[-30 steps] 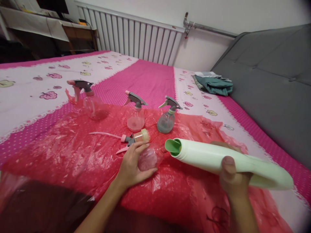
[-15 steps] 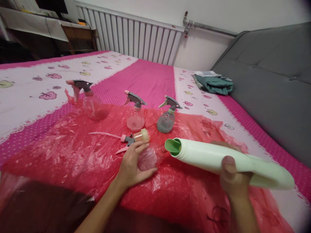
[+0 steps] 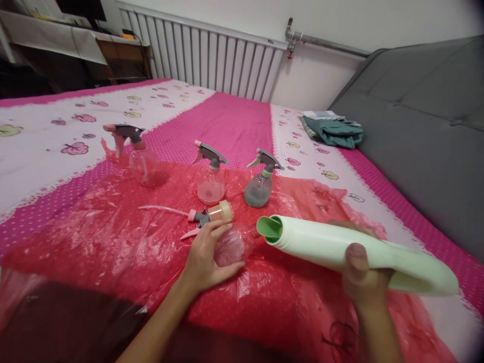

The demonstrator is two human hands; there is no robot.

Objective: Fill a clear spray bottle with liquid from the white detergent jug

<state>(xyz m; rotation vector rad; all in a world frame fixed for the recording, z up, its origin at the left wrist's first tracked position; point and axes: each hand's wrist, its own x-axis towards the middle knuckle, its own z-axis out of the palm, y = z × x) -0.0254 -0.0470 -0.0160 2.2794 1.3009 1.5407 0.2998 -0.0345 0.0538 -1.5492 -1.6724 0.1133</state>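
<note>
My left hand (image 3: 206, 259) is closed around a clear pink spray bottle without its head (image 3: 232, 247), which leans toward the right. In my right hand (image 3: 361, 269) is a pale green detergent jug (image 3: 317, 242), tipped nearly level. Its green pouring spout (image 3: 269, 228) sits at the mouth of the pink bottle; whether liquid is flowing I cannot tell. Beyond my left fingers lies a loose pink-and-grey trigger spray head (image 3: 198, 217) with its tube pointing left. Touching that area is a small clear container with a cream lid (image 3: 221, 210).
Behind stand three spray bottles: one pink at left (image 3: 140, 164), one pink in the middle (image 3: 210, 186), one grey-green (image 3: 259, 189). A red plastic sheet (image 3: 113, 237) covers the bed's pink bedspread (image 3: 234, 116). Folded cloths (image 3: 333, 130) lie by the grey headboard (image 3: 419, 101).
</note>
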